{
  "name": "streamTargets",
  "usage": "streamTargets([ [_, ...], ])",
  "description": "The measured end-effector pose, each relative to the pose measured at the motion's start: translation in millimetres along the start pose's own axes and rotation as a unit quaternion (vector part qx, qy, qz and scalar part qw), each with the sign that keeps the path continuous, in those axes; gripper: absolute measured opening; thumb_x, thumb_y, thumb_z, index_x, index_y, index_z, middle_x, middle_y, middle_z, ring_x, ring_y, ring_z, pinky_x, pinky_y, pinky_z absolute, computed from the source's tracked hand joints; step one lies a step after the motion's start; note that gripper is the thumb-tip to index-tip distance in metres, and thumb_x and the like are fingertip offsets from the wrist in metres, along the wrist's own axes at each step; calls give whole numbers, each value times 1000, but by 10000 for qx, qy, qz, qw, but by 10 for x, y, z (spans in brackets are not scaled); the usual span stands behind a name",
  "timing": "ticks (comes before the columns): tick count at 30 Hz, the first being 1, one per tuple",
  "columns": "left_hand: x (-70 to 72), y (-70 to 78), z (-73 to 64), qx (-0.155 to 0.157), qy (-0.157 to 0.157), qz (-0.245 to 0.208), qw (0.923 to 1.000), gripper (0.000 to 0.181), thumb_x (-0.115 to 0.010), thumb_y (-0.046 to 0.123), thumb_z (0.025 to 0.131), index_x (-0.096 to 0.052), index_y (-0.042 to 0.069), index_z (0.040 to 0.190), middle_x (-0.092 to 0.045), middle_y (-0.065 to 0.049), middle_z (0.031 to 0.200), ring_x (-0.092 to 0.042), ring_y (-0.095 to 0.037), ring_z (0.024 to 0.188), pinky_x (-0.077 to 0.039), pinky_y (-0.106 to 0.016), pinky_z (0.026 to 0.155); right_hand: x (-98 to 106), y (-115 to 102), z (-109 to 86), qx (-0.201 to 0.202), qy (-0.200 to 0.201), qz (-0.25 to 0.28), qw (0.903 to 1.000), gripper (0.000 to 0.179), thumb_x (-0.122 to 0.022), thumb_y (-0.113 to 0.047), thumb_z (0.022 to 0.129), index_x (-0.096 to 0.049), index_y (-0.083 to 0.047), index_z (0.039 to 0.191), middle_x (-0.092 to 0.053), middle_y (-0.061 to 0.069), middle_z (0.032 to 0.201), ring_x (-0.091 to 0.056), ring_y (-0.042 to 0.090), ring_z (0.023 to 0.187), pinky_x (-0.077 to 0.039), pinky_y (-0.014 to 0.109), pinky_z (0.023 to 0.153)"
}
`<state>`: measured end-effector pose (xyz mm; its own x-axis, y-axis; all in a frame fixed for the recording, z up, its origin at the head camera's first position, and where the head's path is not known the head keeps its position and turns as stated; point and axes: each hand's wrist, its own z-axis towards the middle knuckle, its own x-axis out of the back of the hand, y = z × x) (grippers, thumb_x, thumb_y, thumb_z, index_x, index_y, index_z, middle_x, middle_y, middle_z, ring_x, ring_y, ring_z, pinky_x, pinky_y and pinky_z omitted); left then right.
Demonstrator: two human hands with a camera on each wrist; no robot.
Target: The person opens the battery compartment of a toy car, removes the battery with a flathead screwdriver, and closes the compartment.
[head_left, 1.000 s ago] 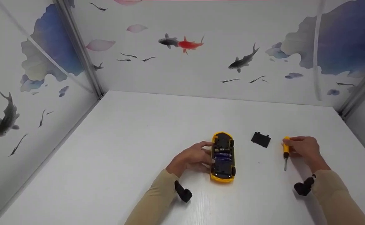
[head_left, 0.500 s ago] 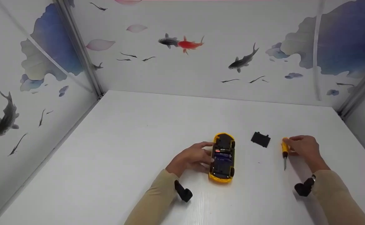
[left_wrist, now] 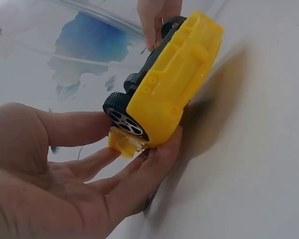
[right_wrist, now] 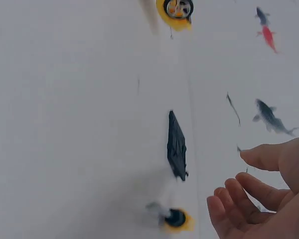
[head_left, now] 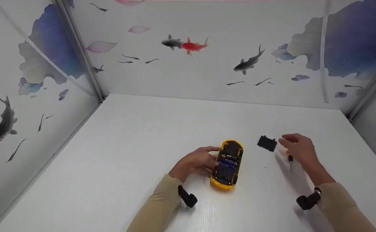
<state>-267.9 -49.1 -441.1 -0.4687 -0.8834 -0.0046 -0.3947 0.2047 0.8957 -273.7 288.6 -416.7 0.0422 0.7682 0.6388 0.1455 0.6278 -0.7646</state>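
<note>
Uncovered batteries [head_left: 228, 163] may fall from the tilted toy car [left_wrist: 172, 74]

The left hand [head_left: 201, 161] grasps the car by its side, above the table [head_left: 162, 135]; whether the car touches the table, I cannot tell. If this hand turns it further, the batteries could, I think, slip out, because nothing covers them. The right hand [head_left: 300, 149] grips nothing: its thumb and fingers are apart, over the screwdriver [head_left: 290, 158] and beside the black cover [head_left: 267, 143]. A careless reach could perhaps push the cover away or knock the screwdriver.

The car has a shiny yellow body, a black underside and black wheels with silvery rims. A yellow flap [left_wrist: 122, 144] with a clear part stands out near one wheel.
</note>
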Motion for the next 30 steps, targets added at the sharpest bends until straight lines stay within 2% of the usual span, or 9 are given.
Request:
streamTargets([
  [4,39,5,-2,-71,120,64,9999,69,-57,-6,84,-49,18,148,-61,-18,139,-69,-25,102,-58,-45,96,-140,-182,-77,320,-370,349,9982,61,-52,-42,103,-47,2,145,-55,26,137,-61,37,122,-57,15,81],
  [10,95,42,-13,-208,160,144,9996,67,-57,-2,84,-49,17,148,-60,-17,139,-68,-24,103,-59,-43,94,-315,-351,-102,227,-811,595,9947,64,-56,-44,101,-45,0,147,-56,24,139,-63,31,121,-60,25,89],
  [15,133,101,-46,-373,-7,139,9992,64,-58,-2,86,-52,20,146,-60,-16,140,-67,-27,111,-58,-47,96,-437,-424,-130,181,-1206,870,9887,71,-59,-47,99,-41,-1,149,-52,24,145,-65,30,120,-60,30,90],
  [21,169,155,-99,-546,-150,417,9975,54,-58,1,90,-60,23,139,-61,-13,140,-66,-26,115,-59,-44,92,-541,-519,-206,331,-1650,1134,9792,67,-55,-43,102,-37,-4,153,-45,28,150,-64,36,122,-61,38,90],
  [25,181,154,-110,-598,-287,623,9958,50,-59,3,91,-62,24,137,-61,-13,141,-65,-27,117,-58,-45,94,-573,-584,-243,375,-1766,1260,9754,64,-52,-42,103,-36,-7,154,-42,29,151,-65,36,118,-61,41,88],
  [30,196,150,-116,-682,-491,758,9936,52,-61,5,91,-61,25,138,-61,-11,141,-64,-27,118,-57,-46,95,-582,-615,-259,245,-1698,1298,9766,63,-55,-41,102,-38,-9,154,-44,29,149,-66,27,109,-63,37,83],
])
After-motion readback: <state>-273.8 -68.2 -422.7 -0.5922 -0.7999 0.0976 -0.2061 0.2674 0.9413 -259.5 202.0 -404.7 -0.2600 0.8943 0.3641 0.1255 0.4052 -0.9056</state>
